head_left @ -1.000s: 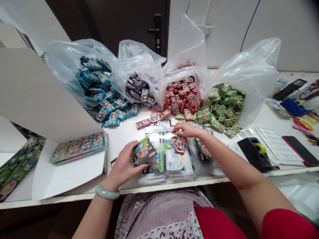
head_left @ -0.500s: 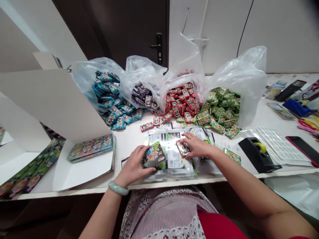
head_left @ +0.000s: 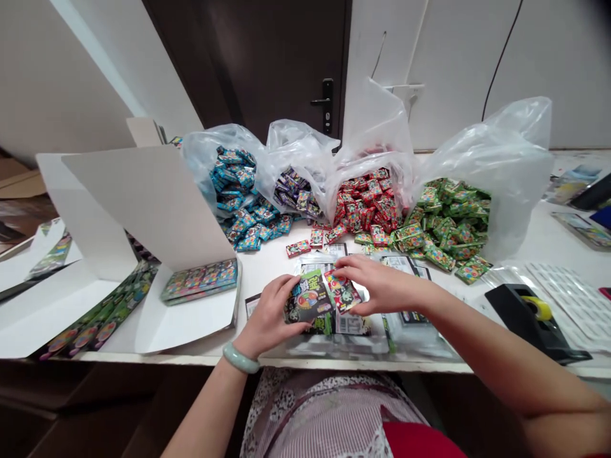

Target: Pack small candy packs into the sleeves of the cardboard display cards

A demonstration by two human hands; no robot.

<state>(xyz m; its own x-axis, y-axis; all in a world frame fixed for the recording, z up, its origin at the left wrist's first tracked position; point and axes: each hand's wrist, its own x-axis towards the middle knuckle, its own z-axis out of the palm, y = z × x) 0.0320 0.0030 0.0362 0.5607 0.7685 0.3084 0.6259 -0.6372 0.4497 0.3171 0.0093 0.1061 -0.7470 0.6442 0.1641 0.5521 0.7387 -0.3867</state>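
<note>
My left hand (head_left: pixel 268 315), a pale green bangle on its wrist, grips a black and green printed packet (head_left: pixel 309 299) by its left side. Fingers and thumb of my right hand (head_left: pixel 375 283) pinch a small red printed packet (head_left: pixel 342 292), tilted and close against the right edge of the black one. I cannot tell whether the two touch. Under both hands lie clear plastic sleeves (head_left: pixel 358 343) with black, green and white printed cards. Just beyond them, a few loose red packets (head_left: pixel 298 248) rest on the white table.
Clear bags along the back spill blue packets (head_left: pixel 233 178), purple packets (head_left: pixel 291 187), red packets and green packets (head_left: pixel 461 213). At left an open white box (head_left: pixel 191 331) holds a stack of colourful packets (head_left: pixel 203 280). A black tape dispenser (head_left: pixel 529 324) stands at right.
My right hand has brought the red packet up and left, beside the black one, its face now turned more towards me. The camera view has swung left.
</note>
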